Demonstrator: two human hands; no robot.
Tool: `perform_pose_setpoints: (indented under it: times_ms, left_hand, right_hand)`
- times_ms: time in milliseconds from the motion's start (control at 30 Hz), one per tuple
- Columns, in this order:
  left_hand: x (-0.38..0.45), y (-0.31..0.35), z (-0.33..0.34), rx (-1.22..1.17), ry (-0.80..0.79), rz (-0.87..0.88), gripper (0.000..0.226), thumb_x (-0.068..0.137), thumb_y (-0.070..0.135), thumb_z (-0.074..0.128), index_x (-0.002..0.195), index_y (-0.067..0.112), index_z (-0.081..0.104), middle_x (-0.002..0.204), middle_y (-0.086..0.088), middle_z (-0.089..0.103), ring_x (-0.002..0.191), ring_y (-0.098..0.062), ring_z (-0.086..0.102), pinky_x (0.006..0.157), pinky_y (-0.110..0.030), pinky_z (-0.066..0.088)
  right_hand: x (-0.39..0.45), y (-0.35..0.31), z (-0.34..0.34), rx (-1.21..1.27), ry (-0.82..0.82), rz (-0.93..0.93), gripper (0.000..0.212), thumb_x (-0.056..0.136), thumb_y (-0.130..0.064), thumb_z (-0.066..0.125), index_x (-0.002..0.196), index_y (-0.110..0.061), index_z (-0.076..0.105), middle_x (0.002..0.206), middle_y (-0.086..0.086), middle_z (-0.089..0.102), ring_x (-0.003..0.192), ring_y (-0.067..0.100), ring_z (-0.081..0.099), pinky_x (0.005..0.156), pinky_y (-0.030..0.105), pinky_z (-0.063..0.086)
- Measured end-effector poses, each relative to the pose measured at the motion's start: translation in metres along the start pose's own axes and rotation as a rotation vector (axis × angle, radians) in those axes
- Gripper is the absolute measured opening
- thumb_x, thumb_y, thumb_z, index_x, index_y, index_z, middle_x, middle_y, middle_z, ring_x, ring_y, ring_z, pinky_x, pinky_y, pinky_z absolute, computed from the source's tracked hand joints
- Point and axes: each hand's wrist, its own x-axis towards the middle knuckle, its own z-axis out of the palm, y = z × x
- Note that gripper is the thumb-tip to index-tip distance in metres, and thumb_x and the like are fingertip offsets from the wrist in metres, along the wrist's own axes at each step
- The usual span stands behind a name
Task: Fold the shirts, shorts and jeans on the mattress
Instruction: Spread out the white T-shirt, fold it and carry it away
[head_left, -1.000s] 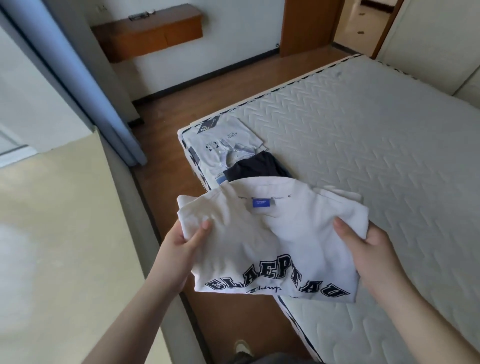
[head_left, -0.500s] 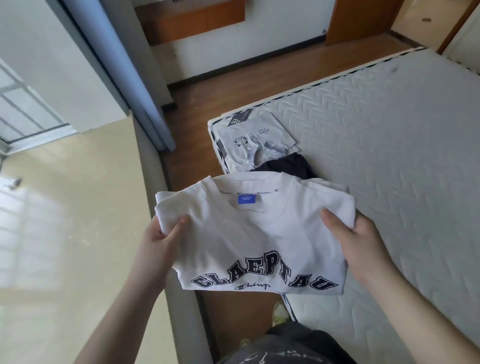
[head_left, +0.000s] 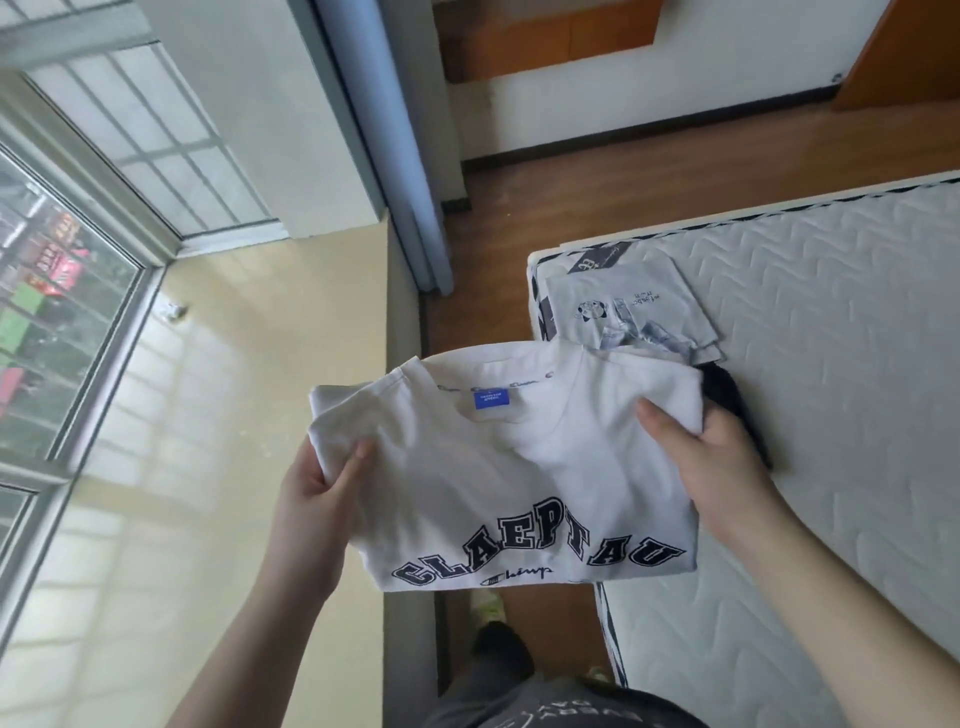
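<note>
White cotton fills the middle of the view — a folded white T-shirt with dark arched lettering across its lower part and a small blue label inside the collar. It is held in the air above the near corner of the mattress and the strip of wooden floor beside it. The left hand has its grip clamped on the shirt's left edge, thumb on top and the fingers hidden underneath. The right hand grasps the right edge the same way, thumb pressed flat on the fabric.

Behind the shirt, on the quilted mattress corner, lies a folded pale grey shirt with a small printed figure. Just beside it — partly hidden by the white shirt and the right hand — sits a dark garment; what kind it is cannot be told.

To the left are a window with a grey frame, a cream sill, and a pale blue curtain hanging down to the floor.
</note>
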Motion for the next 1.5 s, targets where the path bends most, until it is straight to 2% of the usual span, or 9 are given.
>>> perform_pose_setpoints:
  times_ms: [233,367,467,633,833,1000,1267,1400,1500]
  left_hand:
    - [0.086,-0.004,-0.046,0.032,0.016,0.003,0.013,0.095,0.031,0.063,0.107,0.029,0.068,0.101,0.004,0.075,0.094,-0.012,0.07,0.064,-0.019,0.053]
    - [0.139,-0.001,-0.066,0.012,-0.01,-0.027,0.028,0.087,0.042,0.061,0.11,0.026,0.067,0.101,-0.001,0.074,0.099,-0.023,0.07,0.082,-0.051,0.057]
    - [0.178,0.002,-0.077,0.002,-0.016,-0.039,0.031,0.085,0.043,0.063,0.109,0.024,0.067,0.101,-0.004,0.074,0.1,-0.026,0.069,0.089,-0.06,0.053]
    - [0.236,0.005,-0.08,-0.055,-0.033,-0.028,0.027,0.085,0.04,0.066,0.105,0.021,0.067,0.103,-0.01,0.073,0.101,-0.031,0.068,0.091,-0.06,0.052]
    - [0.31,0.005,-0.06,-0.074,-0.069,-0.04,0.022,0.087,0.038,0.065,0.104,0.024,0.068,0.102,-0.006,0.074,0.098,-0.027,0.07,0.08,-0.04,0.059]
    - [0.385,0.016,-0.03,-0.025,-0.076,-0.058,0.02,0.085,0.038,0.066,0.102,0.028,0.068,0.101,-0.008,0.073,0.099,-0.03,0.069,0.087,-0.053,0.056]
    - [0.497,0.052,0.014,0.047,-0.056,-0.043,0.019,0.085,0.038,0.064,0.098,0.025,0.066,0.093,-0.012,0.071,0.095,-0.034,0.068,0.083,-0.053,0.055]
    - [0.54,0.061,0.023,0.034,0.01,-0.055,0.006,0.095,0.021,0.065,0.1,0.017,0.065,0.093,-0.013,0.071,0.095,-0.033,0.067,0.078,-0.044,0.055]
    - [0.579,0.069,0.022,0.007,0.038,-0.053,0.009,0.095,0.018,0.063,0.103,0.015,0.066,0.096,-0.012,0.072,0.095,-0.03,0.069,0.08,-0.045,0.056]
  right_hand:
    - [0.072,-0.024,0.083,-0.08,-0.068,-0.062,0.023,0.08,-0.051,0.07,0.098,-0.037,0.073,0.095,-0.008,0.076,0.093,0.011,0.072,0.091,0.047,0.055]
    - [0.108,-0.034,0.129,-0.108,-0.061,-0.09,0.028,0.075,-0.056,0.069,0.099,-0.041,0.072,0.097,-0.011,0.076,0.094,0.009,0.071,0.089,0.042,0.055]
    - [0.132,-0.039,0.153,-0.128,-0.045,-0.105,0.032,0.07,-0.063,0.067,0.096,-0.045,0.071,0.093,-0.015,0.075,0.089,0.004,0.071,0.081,0.035,0.054]
    - [0.179,-0.05,0.177,-0.169,-0.028,-0.124,0.031,0.072,-0.062,0.065,0.097,-0.045,0.07,0.093,-0.013,0.075,0.089,0.008,0.071,0.086,0.042,0.055]
    - [0.251,-0.061,0.196,-0.236,-0.032,-0.131,0.03,0.073,-0.062,0.064,0.096,-0.043,0.069,0.087,-0.013,0.075,0.082,0.007,0.07,0.079,0.037,0.054]
    - [0.327,-0.067,0.196,-0.254,-0.025,-0.106,0.015,0.087,-0.042,0.07,0.093,-0.029,0.07,0.087,-0.003,0.075,0.087,0.02,0.07,0.084,0.045,0.053]
    - [0.451,-0.097,0.209,-0.212,-0.086,-0.074,0.004,0.088,-0.038,0.07,0.092,-0.037,0.069,0.085,-0.004,0.074,0.08,0.015,0.07,0.073,0.037,0.052]
    - [0.506,-0.113,0.223,-0.198,-0.097,-0.047,0.02,0.082,-0.048,0.071,0.09,-0.029,0.071,0.087,0.007,0.074,0.085,0.032,0.069,0.079,0.05,0.054]
    - [0.544,-0.122,0.237,-0.198,-0.063,-0.041,0.04,0.068,-0.065,0.066,0.086,-0.029,0.07,0.082,0.011,0.072,0.07,0.021,0.064,0.071,0.048,0.052]
